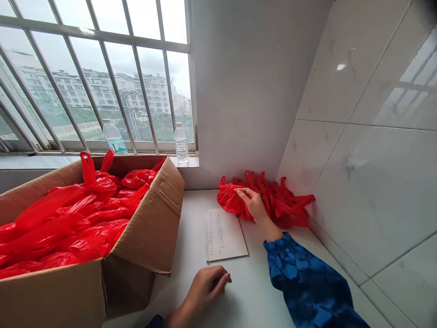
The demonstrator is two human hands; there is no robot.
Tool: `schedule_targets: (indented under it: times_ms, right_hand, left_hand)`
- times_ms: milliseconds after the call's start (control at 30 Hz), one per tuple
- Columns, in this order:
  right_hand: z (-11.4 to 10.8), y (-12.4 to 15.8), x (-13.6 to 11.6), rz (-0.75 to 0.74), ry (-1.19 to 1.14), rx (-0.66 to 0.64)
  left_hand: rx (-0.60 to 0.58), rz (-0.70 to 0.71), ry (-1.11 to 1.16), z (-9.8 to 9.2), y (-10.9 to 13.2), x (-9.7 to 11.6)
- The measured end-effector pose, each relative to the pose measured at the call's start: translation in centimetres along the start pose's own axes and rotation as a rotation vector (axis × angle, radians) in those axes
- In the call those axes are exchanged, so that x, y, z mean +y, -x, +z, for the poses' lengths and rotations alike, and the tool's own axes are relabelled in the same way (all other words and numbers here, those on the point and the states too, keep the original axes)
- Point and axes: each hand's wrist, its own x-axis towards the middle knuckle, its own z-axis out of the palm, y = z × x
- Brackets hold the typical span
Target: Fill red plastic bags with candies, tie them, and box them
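Note:
Several red plastic bags [287,205] lie bunched in a heap at the back right of the white table. My right hand [253,206] reaches over the left part of this heap, thumb and fingers closed in a pinch on the thin red plastic. My left hand [206,288] rests low over the table near the front, its fingers curled. A small dark patch shows between them, and I cannot tell whether it is an object or a shadow. Between the two hands lies a notebook [227,234] with handwritten columns; its upper right corner touches or sits beside the bags.
A large open cardboard box [150,223] full of red plastic bags [85,214] takes up the left side. Two clear plastic bottles, one labelled [114,138] and one plain [181,143], stand on the barred window's sill. A tiled wall [375,182] borders the table on the right.

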Motion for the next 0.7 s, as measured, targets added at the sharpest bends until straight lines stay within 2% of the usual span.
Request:
schedule_targets:
  times_ms: [100, 300, 367, 433, 500, 567, 633, 700]
  right_hand:
    - [-1.5, 2.7, -0.7, 0.011, -0.137, -0.051]
    - [-2.2, 7.0, -0.6, 0.017, -0.203, -0.180]
    - [-2.7, 8.0, -0.3, 0.001, -0.167, -0.221]
    - [-3.4, 8.8, 0.0, -0.015, -0.101, -0.246]
    - [-3.9, 9.7, 0.4, -0.029, -0.018, -0.234]
    - [-4.2, 10.5, 0.6, -0.042, 0.057, -0.194]
    - [-4.3, 11.3, 0.6, -0.060, 0.107, -0.163]
    - [-4.4, 11.8, 0.4, -0.114, 0.164, -0.125]
  left_hand:
    - [0.191, -0.070, 0.094, -0.8, -0.4, -0.1]
    - [0.652, -0.114, 0.153, -3.3, -1.1, 0.5]
    - [0.761, -0.103, 0.124, -3.8, -1.2, 0.9]
    - [0.795, -0.086, 0.075, -3.9, -1.5, 1.6]
    - [0.742, -0.061, 0.016, -3.7, -1.9, 2.6]
    - [0.623, -0.027, -0.034, -3.3, -2.4, 4.2]
    - [0.400, 0.030, -0.120, -3.1, -3.0, 5.9]
    - [0.118, 0.096, -0.239, -2.9, -3.6, 7.3]
